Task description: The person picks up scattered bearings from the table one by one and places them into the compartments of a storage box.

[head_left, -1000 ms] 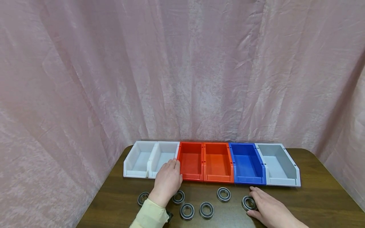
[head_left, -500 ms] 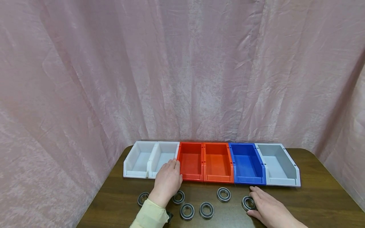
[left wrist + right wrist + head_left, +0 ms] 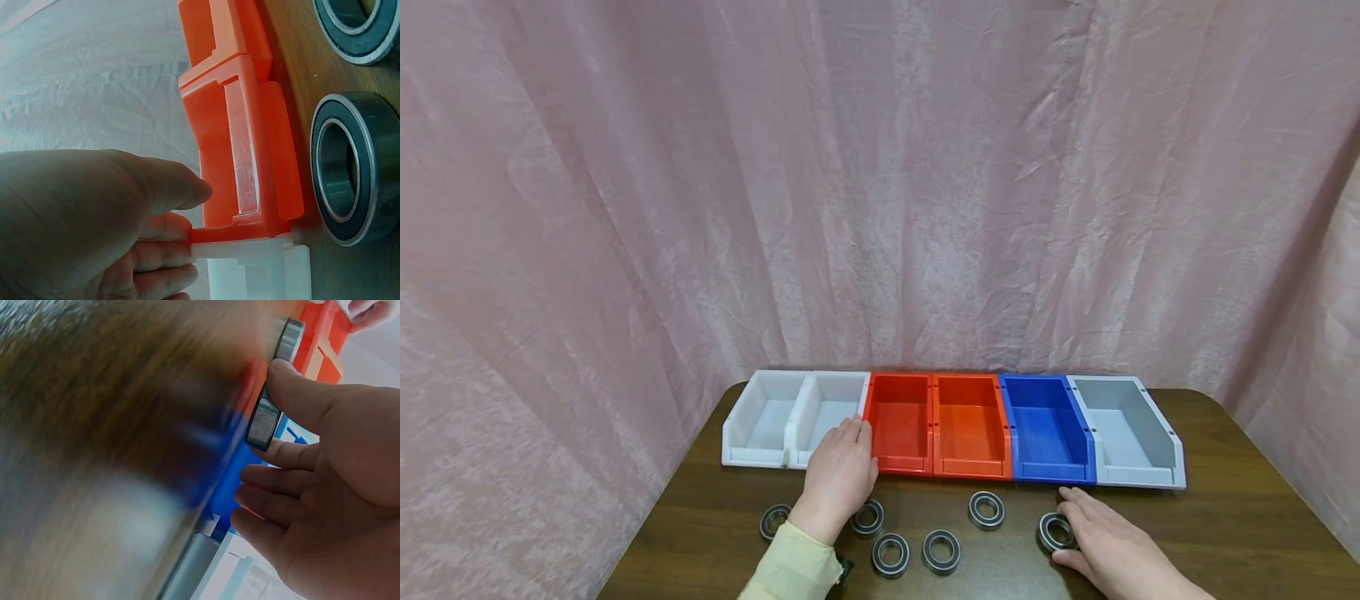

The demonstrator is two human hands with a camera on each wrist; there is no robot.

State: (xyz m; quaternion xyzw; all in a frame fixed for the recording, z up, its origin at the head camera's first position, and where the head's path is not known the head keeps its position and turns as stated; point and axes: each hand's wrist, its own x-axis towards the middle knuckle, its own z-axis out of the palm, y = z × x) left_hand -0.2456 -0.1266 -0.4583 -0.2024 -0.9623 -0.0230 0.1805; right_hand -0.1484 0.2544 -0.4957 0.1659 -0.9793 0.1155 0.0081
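My right hand (image 3: pixel 1112 546) pinches a metal ball bearing (image 3: pixel 1043 533) between thumb and index finger, in front of the blue bin (image 3: pixel 1054 477). In the right wrist view that bearing is edge-on, the thumb at one end of its rim and the index finger at the other; the remaining fingers are loosely extended. My left hand (image 3: pixel 837 475) rests at the front corner where the white bin (image 3: pixel 767 457) meets the red bin (image 3: pixel 901 463). Seen from the left wrist, its fingers touch that corner, thumb extended, and nothing else is in them.
Several more bearings lie flat on the brown table (image 3: pixel 1232 467), among them one bearing (image 3: pixel 928 552) near the middle and another bearing (image 3: pixel 973 510) behind it. An orange bin (image 3: pixel 973 469) and a grey bin (image 3: pixel 1138 478) belong to the row. A pink curtain (image 3: pixel 880 183) hangs behind.
My right thumb and fingers have closed onto the bearing, which has shifted very slightly. My left hand has stayed in place; the head view has drifted a little.
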